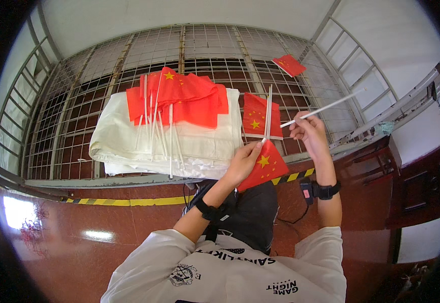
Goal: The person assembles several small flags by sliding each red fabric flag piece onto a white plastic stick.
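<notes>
Closed around the edge of a small red flag with yellow stars [266, 169], my left hand [246, 160] is in front of the bed frame. The flag hangs down to the right of my fingers. White sticks [269, 108] rise from beside that hand; whether it grips them too, I cannot tell. A thin white stick [331, 107] is pinched in my right hand [309, 132], its far end pointing up and right. Behind both hands, a stack of red flags [254, 103] lies on the wire mesh. More red flags on white sticks [189, 98] are piled to the left.
Under the flag pile is a folded white cloth [111, 132] on the metal mesh bed base [68, 146]. Another red flag [289, 65] lies far right on the mesh. Metal rails stand at both ends. Yellow-black tape [154, 201] runs along the red floor.
</notes>
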Demonstrator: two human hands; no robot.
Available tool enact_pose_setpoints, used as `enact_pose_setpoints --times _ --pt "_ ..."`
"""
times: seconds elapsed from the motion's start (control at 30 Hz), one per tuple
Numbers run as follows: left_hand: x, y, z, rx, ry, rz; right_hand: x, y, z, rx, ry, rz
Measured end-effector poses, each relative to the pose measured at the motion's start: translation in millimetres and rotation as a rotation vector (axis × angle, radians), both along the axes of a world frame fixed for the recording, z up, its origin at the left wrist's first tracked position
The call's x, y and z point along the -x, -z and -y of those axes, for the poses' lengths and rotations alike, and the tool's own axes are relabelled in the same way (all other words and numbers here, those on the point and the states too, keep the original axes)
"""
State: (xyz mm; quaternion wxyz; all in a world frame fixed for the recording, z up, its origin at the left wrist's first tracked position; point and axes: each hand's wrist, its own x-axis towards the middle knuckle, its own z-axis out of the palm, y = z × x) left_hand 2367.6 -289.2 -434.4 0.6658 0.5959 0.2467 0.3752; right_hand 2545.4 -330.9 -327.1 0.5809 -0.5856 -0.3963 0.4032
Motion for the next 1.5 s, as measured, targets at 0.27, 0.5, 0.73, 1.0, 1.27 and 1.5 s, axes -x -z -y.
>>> enact_pose_setpoints --times 0.27,0.5,0.73,1.0,1.27,1.5 --pt "28 -18 12 0.268 0.125 0.121 45 2 18 -0.114 -0.169 -0.033" --pt "33 -26 11 0.201 0.077 0.123 49 4 12 -0.148 -0.223 -0.023" --pt "30 -32 8 0.189 0.091 0.101 37 4 6 -0.157 -0.301 0.045" --pt "18 -30 -11 0.084 0.162 0.024 25 3 -5 -0.030 -0.227 0.098" --pt "29 -35 -21 0.180 0.146 0.058 24 12 -22 -0.141 -0.137 -0.051" --pt "39 -29 -23 0.278 0.169 0.146 45 19 -21 -0.130 -0.223 -0.056"
